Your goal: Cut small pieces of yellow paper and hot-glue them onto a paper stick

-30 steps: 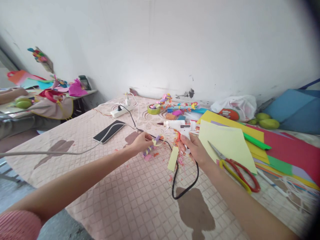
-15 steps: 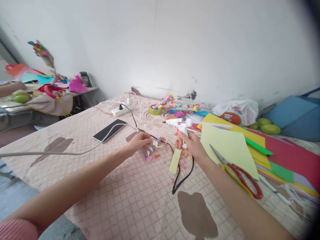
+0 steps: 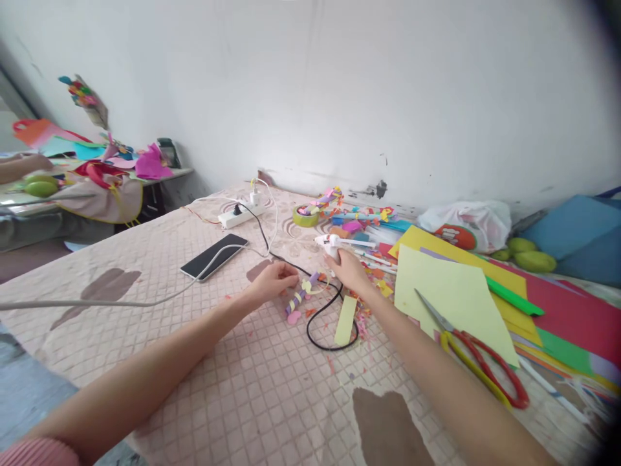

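My right hand (image 3: 350, 268) grips a white glue gun (image 3: 334, 243) by its handle, above the far part of the table. Its black cord (image 3: 310, 331) loops on the tablecloth below. My left hand (image 3: 272, 282) is closed in a pinch; whatever sits between the fingertips is too small to make out. Just right of those fingers lies a purple rolled stick (image 3: 297, 300) wound with a pale yellow strip. A small pale yellow rectangle (image 3: 345, 321) rests nearer me, among colourful scraps.
A phone (image 3: 213, 257) and a white power strip (image 3: 237, 217) lie to the left. Green tape (image 3: 305, 219) and decorated sticks stand at the back. On the right are red-and-yellow scissors (image 3: 478, 362), coloured sheets (image 3: 444, 285) and a plastic bag (image 3: 466, 220). Another person's arm (image 3: 22, 168) shows far left.
My right hand has moved left with the glue gun, which has turned so its nozzle is less visible. The cord has shifted into a rounder loop. My left hand stays nearly in place.
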`<move>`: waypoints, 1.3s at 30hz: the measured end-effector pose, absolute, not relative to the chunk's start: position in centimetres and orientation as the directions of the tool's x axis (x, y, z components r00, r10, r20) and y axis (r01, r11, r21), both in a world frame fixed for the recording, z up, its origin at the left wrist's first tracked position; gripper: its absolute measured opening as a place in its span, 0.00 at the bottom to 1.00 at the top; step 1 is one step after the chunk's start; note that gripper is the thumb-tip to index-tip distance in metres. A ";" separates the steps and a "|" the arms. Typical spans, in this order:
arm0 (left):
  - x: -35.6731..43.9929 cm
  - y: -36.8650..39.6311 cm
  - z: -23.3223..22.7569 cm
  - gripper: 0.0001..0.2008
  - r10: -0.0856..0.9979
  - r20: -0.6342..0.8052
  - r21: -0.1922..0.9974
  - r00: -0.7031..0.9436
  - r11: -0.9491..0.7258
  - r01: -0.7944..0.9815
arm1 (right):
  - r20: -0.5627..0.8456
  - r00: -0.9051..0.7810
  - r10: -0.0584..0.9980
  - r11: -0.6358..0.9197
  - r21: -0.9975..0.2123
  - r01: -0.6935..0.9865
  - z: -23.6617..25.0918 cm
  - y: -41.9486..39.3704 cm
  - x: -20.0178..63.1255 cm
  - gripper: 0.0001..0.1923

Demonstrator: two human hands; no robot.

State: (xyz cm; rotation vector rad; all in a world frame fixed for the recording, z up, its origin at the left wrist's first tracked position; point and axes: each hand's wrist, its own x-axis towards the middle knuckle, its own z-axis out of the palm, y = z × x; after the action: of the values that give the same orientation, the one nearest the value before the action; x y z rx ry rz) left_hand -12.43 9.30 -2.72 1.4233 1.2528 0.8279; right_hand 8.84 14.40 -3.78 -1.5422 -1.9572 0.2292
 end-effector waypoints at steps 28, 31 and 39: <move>-12.4 10.1 -1.7 0.17 0.922 -0.166 0.923 0.351 0.020 0.383 | 0.423 -0.324 0.846 0.527 -0.577 0.624 -3.2 6.4 6.8 0.06; -12.4 10.2 -2.0 0.18 0.926 -0.159 0.919 0.343 0.012 0.393 | 0.412 -0.321 0.853 0.516 -0.567 0.642 -3.3 6.4 6.7 0.06; -12.1 10.3 -2.0 0.18 0.933 -0.133 0.903 0.334 -0.025 0.429 | 0.396 -0.336 0.855 0.513 -0.542 0.666 -3.7 6.6 6.5 0.09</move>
State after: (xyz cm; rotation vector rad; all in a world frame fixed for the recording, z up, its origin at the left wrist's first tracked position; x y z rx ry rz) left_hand -12.06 10.32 -2.00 1.6258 1.2532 0.6494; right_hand 6.53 6.60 -3.69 -1.2358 -2.1046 0.3740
